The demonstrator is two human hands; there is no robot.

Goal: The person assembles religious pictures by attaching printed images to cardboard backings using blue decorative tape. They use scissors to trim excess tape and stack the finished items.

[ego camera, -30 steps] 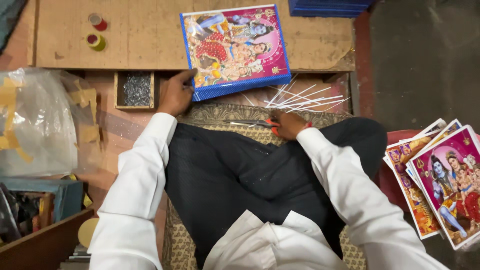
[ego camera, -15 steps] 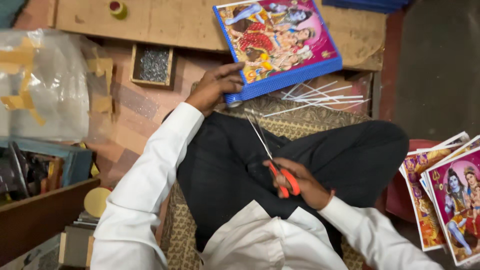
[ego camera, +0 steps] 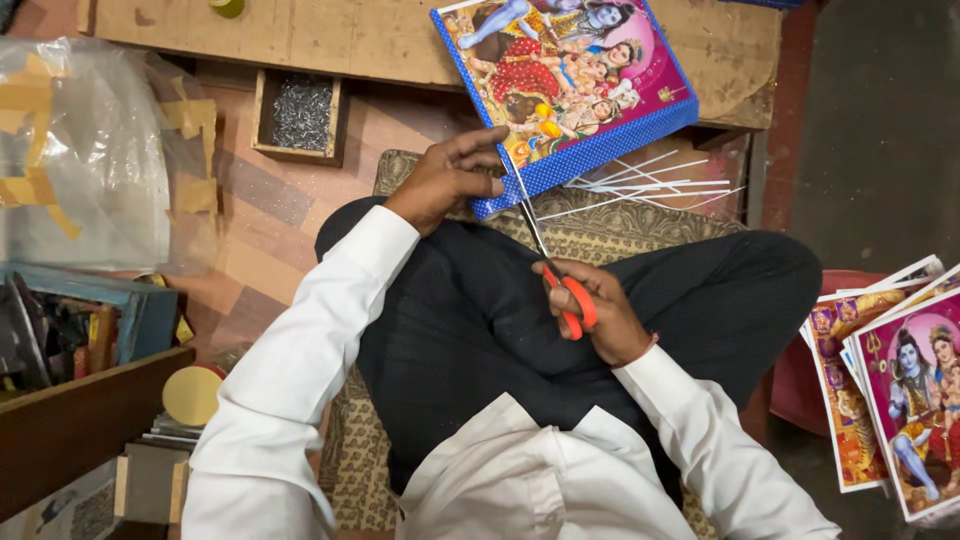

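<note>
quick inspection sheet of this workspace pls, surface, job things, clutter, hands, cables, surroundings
surface: worn wooden board ahead of the seated person; patterned mat under the legs
job's things: colourful framed picture with blue dotted edge, overhanging the board; orange-handled scissors, blades pointing at its near edge
clutter: thin white strips, tray of small metal bits, clear plastic bag
grips: left hand holds the picture's near corner; right hand holds the scissors
cables: nothing seen
surroundings: stack of prints at right; wooden box of tools at left
</note>
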